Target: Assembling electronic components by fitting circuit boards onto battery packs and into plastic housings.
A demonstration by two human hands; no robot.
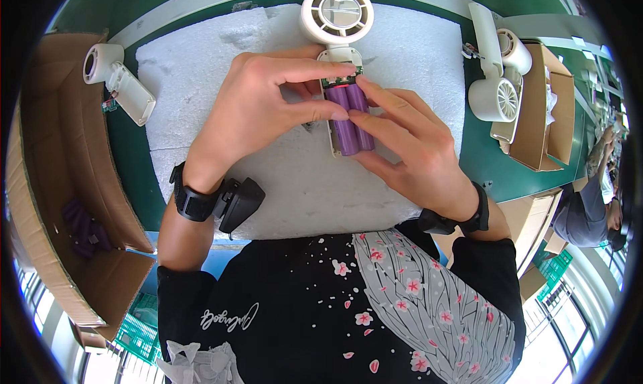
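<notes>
A white handheld fan [337, 14] lies in front of me with its round grille at the far end and its handle shell open toward me. Inside the handle sits a purple twin-cell battery pack [351, 119], just below a small green circuit board [331, 80]. My left hand [251, 103] is closed on the fan handle from the left, index fingertip on the board and thumb on the battery pack. From the right, my right hand [418, 139] grips the battery pack, thumb and fingers along its side. Parts of the handle are hidden under my fingers.
White foam sheeting [221, 62] covers the green bench [479, 163]. At left lie an opened fan [130, 93] and a cardboard box [74, 136] with purple battery packs [84, 226]. Several white fan parts [495, 96] rest by another carton [559, 109] at right. Farther right is another person [586, 213].
</notes>
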